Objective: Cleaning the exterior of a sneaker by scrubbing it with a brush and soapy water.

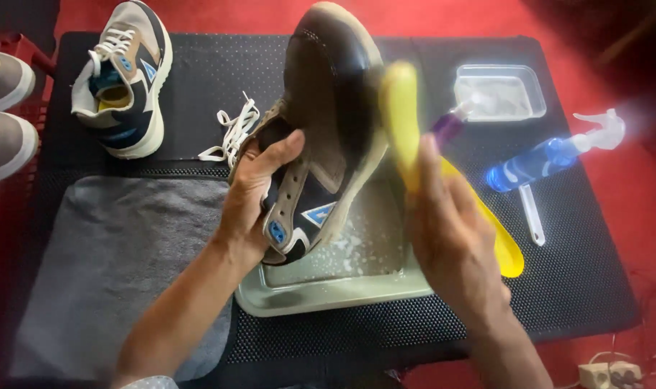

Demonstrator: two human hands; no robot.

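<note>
My left hand (252,191) grips a navy, tan and white sneaker (328,108) by its heel and holds it tilted, toe up, over a metal tray (328,292) flecked with foam. The sneaker's white laces (234,133) hang loose to the left. My right hand (447,230) holds a yellow-handled brush (407,122) with its head against the sneaker's right side; the brush is motion-blurred.
A matching sneaker (123,79) stands at the back left on the black dotted mat (580,274). A grey towel (119,266) lies front left. A clear plastic tub (501,92), a blue spray bottle (551,155) and a small white tool (532,214) lie to the right. Two other shoes (4,115) sit at the far left.
</note>
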